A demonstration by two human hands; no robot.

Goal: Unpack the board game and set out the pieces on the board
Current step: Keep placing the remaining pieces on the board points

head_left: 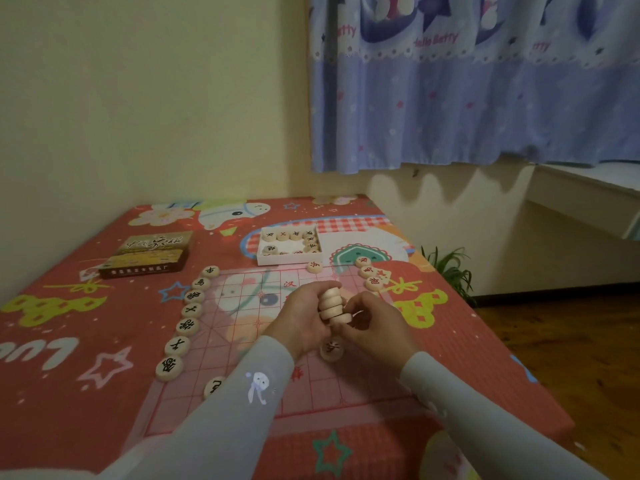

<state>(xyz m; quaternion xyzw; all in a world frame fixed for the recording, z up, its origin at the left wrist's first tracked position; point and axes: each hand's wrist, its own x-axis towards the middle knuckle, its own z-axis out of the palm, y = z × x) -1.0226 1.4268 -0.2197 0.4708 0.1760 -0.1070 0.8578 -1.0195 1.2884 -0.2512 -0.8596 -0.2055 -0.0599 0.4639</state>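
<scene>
My left hand (300,323) and right hand (375,325) meet over the middle of the board (242,327), a thin pink sheet with a red grid lying on the red patterned table (86,327). Between them I hold a small stack of wooden discs (331,306), tilted. My left grip is curled closed around the stack from the side; my right grip pinches its lower discs with bent fingers. Just below my hands one single piece (331,348) lies face up on the board.

Along the board's left edge runs a row of black-marked pieces (188,310), and one more piece (213,386) shows beside my left sleeve (221,403). At the far right corner sit three red-marked pieces (367,273), with one red piece (314,266) at the far edge, just in front of the white tray (263,258). The tray holds several more pieces along its walls. The box lid (149,253) lies well to the tray's left.
</scene>
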